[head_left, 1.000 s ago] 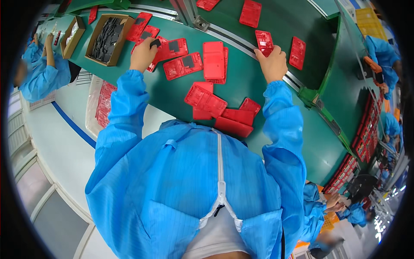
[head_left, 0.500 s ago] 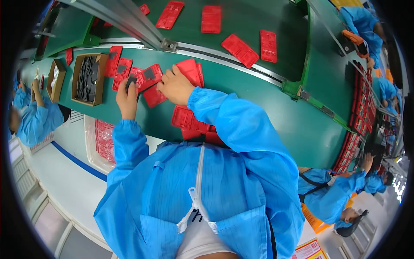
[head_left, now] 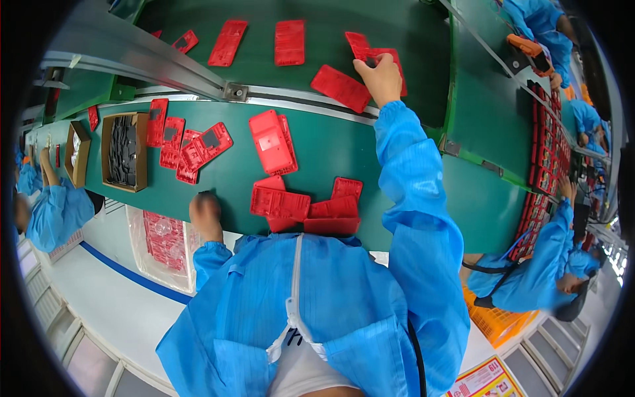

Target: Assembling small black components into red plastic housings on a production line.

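Observation:
My right hand [head_left: 383, 81] is stretched out over the dark green conveyor belt. Its fingers close on a slightly blurred red plastic casing [head_left: 357, 45], with another red casing [head_left: 399, 69] under and beside the hand. A further one [head_left: 340, 88] lies tilted just left of it. Near the table's front edge, my left hand [head_left: 206, 217] is closed around a small black piece [head_left: 208, 197], mostly hidden by the fingers. Beyond it, several red casings [head_left: 206, 145] with dark squares lie overlapped. Stacked red casings [head_left: 271, 141] rest mid-table, and more [head_left: 288, 204] sit close to my body.
A cardboard box [head_left: 141, 153] of black pieces stands left on the green table [head_left: 423, 205], beside a smaller box [head_left: 78, 153]. A metal post [head_left: 152, 73] slants across the belt's edge. Red trays [head_left: 539, 145] line the right. People in blue work on both sides.
My right hand has gone from the mid-table casings out to the belt, where an additional red casing now shows. My left hand has drawn back toward me, away from the casings with dark squares.

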The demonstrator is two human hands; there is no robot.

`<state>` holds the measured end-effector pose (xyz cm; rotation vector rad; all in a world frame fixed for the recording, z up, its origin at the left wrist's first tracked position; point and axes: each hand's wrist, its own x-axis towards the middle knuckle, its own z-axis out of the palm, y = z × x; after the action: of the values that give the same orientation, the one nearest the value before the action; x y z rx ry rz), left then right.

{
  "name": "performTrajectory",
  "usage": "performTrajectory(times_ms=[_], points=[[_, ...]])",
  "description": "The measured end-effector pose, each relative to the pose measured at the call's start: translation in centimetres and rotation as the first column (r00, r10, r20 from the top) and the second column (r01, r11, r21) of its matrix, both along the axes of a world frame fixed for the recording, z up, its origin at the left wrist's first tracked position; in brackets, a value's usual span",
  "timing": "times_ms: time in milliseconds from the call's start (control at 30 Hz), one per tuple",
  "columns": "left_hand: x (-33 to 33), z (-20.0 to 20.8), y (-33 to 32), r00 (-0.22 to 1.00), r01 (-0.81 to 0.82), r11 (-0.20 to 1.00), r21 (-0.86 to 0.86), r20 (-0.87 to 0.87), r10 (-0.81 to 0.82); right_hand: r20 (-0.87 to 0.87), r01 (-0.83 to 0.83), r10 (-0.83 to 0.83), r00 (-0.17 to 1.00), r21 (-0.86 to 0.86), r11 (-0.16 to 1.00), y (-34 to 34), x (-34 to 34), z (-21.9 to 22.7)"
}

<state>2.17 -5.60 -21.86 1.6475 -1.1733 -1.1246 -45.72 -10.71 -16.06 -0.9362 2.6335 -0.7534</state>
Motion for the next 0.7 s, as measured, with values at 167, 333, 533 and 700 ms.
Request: performTrajectory(times_ms=[167,333,533,700], points=[[-0.4,0.1,-0.6,0.993,0.012,1.0,0.002,0.113,-0.012,-0.318,0.214,-0.148,0.936,0.183,0.959,1.2,-4.7,-1.2],[-0.6,0.1,-0.6,0.99,0.021,0.999,-0.025,0.141,-0.017,-0.29,0.105,-0.032,0.956,0.239,0.965,1.4,-2.5,-1.0],[-0.8,0.0,-0.6,0.989,0.009,1.0,0.0,0.149,-0.009,-0.382,-0.407,0.33,0.863,-0.14,0.903,3.0,2.2,-2.2],[-0.7,-0.2,-0.6,0.985,0.007,1.0,-0.028,0.174,-0.002,-0.285,-0.542,0.541,0.791,0.083,0.836,3.9,4.9,-1.9]])
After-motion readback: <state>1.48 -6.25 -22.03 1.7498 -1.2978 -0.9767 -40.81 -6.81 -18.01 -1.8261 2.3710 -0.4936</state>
